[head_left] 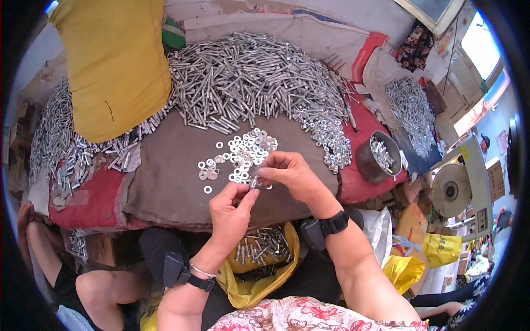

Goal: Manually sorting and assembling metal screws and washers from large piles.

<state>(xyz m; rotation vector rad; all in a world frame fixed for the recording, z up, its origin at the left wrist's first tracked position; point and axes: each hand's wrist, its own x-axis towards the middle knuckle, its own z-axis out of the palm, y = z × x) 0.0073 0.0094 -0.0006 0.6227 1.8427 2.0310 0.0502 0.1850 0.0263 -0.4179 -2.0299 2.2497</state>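
Above the near part of the brown cloth, my left hand (232,211) pinches a small silvery bolt (253,184) between thumb and forefinger. From the right, my right hand (289,174) closes its fingertips on the upper end of the same bolt. Those fingertips hide whether a washer or nut sits there. Just beyond both hands lies a loose heap of flat washers (238,156), a few of them scattered to the left. Further right is a pile of shiny hex nuts (330,138).
A large mound of metal bolts (243,77) covers the far side, partly under a yellow sack (113,66). At right stand a dark metal pot (371,172) holding hardware and another bolt heap (411,113). A yellow bag (234,288) of bolts hangs open below my hands. Someone's knee (96,287) is at left.
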